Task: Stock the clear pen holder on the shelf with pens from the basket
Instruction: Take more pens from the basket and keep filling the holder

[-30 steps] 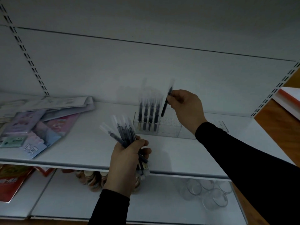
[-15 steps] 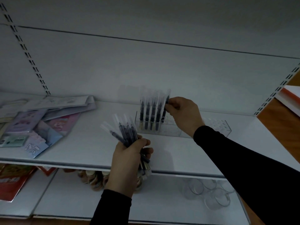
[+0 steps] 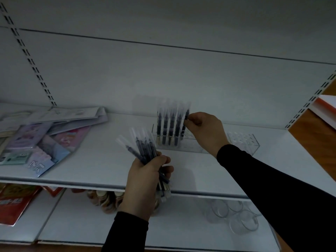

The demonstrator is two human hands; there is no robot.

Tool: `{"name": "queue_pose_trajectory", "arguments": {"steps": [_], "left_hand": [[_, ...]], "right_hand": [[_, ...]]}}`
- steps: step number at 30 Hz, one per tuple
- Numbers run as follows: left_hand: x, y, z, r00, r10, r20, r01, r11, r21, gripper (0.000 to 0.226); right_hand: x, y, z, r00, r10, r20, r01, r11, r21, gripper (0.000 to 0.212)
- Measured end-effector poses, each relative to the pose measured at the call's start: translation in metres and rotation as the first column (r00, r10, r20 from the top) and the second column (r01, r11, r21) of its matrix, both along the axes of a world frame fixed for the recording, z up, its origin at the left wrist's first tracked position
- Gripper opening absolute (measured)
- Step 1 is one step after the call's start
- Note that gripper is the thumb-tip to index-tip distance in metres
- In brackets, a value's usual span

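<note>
A clear pen holder [image 3: 243,145] stands on the white shelf [image 3: 101,166], toward its back. Several dark pens with clear caps [image 3: 168,124] stand upright in its left end. My right hand [image 3: 205,130] pinches one more pen [image 3: 185,119], which sits low at the right side of that row, its lower end in or at the holder. My left hand [image 3: 145,180] grips a fanned bundle of pens [image 3: 141,144] in front of the holder, above the shelf's front edge. No basket is in view.
Flat packets of stationery [image 3: 36,139] lie piled on the shelf's left part. On the shelf below are red packets [image 3: 14,202], a cluster of small jars [image 3: 105,200] and clear round cups [image 3: 234,215]. A wooden surface with an orange-edged box [image 3: 325,108] lies to the right.
My right hand has brought its pen down from above the row into the holder's right side. My left hand has stayed put with its bundle.
</note>
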State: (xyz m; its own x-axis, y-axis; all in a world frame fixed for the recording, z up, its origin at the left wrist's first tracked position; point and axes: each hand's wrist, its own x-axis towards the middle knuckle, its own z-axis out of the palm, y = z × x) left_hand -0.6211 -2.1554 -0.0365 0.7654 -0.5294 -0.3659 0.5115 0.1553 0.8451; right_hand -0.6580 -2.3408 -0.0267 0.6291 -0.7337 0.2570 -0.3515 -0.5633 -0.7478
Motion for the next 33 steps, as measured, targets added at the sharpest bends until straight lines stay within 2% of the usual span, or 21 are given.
{"name": "queue_pose_trajectory", "arguments": {"steps": [5, 8, 12, 15, 18, 21, 23, 29, 33], "left_hand": [[-0.003, -0.002, -0.001, 0.998, -0.046, -0.032, 0.046, 0.999, -0.015, 0.004], [-0.008, -0.003, 0.001, 0.993, -0.108, -0.053, 0.105, 0.993, -0.049, 0.007], [-0.014, -0.005, 0.001, 0.984, -0.161, -0.071, 0.157, 0.986, -0.060, 0.007], [-0.019, -0.005, 0.002, 0.982, -0.183, -0.048, 0.179, 0.981, -0.078, 0.010], [-0.022, -0.004, 0.004, 0.977, -0.212, -0.033, 0.208, 0.972, -0.107, 0.016], [-0.023, -0.005, 0.005, 0.972, -0.231, -0.036, 0.226, 0.967, -0.119, 0.017], [-0.024, -0.006, 0.005, 0.971, -0.235, -0.029, 0.231, 0.966, -0.115, 0.018], [-0.025, -0.010, 0.000, 0.977, -0.210, -0.035, 0.206, 0.974, -0.093, 0.015], [-0.021, -0.010, -0.002, 0.983, -0.177, -0.054, 0.174, 0.983, -0.058, 0.008]], "right_hand": [[-0.015, 0.010, 0.001, 0.998, -0.038, 0.045, 0.036, 0.999, 0.035, 0.015], [-0.023, 0.022, 0.003, 0.997, -0.018, 0.081, -0.003, 0.969, 0.246, 0.025], [-0.032, 0.043, 0.008, 0.981, 0.195, 0.019, -0.183, 0.881, 0.436, 0.026], [-0.037, 0.050, 0.008, 0.950, 0.312, -0.018, -0.254, 0.803, 0.538, 0.030], [-0.042, 0.052, 0.006, 0.940, 0.339, 0.044, -0.285, 0.705, 0.650, 0.034], [-0.046, 0.052, 0.006, 0.937, 0.332, 0.112, -0.306, 0.622, 0.721, 0.020], [-0.047, 0.052, 0.006, 0.942, 0.313, 0.123, -0.299, 0.609, 0.735, 0.013], [-0.047, 0.048, 0.004, 0.957, 0.264, 0.123, -0.269, 0.639, 0.720, 0.010], [-0.045, 0.039, 0.008, 0.978, 0.161, 0.131, -0.208, 0.712, 0.670, 0.015]]}}
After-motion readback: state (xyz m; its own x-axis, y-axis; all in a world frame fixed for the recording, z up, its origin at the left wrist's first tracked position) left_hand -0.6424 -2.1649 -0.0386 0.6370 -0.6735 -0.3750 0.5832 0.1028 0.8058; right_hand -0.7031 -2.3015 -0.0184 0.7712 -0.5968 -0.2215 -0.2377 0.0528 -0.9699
